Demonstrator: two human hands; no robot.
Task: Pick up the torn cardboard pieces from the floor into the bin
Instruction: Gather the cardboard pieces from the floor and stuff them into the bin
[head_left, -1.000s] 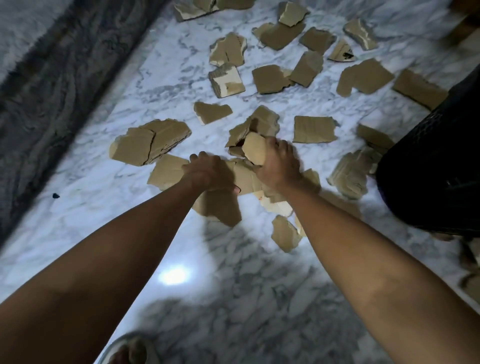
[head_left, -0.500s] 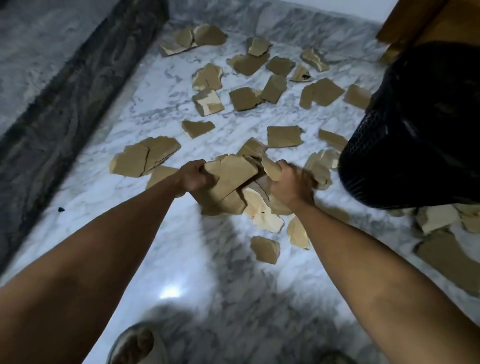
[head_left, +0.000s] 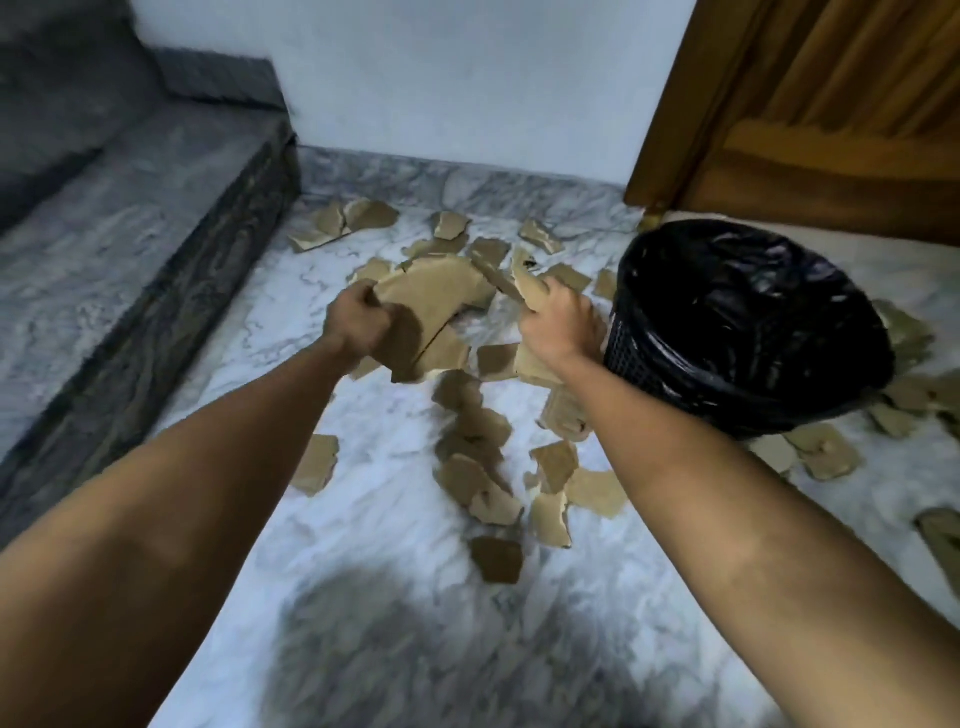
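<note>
Cardboard pieces (head_left: 431, 306) are gripped in both hands, left hand (head_left: 356, 325) curled round a large stack, right hand (head_left: 558, 325) clutching several beside the bin (head_left: 748, 327).

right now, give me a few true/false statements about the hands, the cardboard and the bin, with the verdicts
1. Both hands grip cardboard. True: the left hand and the right hand each hold torn cardboard pieces above the floor.
2. The bin stands on the left, by the grey step. False: the bin is on the right, near the wooden door.
3. The bin has a black liner. True.
4. The floor is cleared of cardboard. False: many pieces lie scattered on it, some beside the bin.
5. The held pieces are already over the bin's opening. False: they are to its left.
</note>
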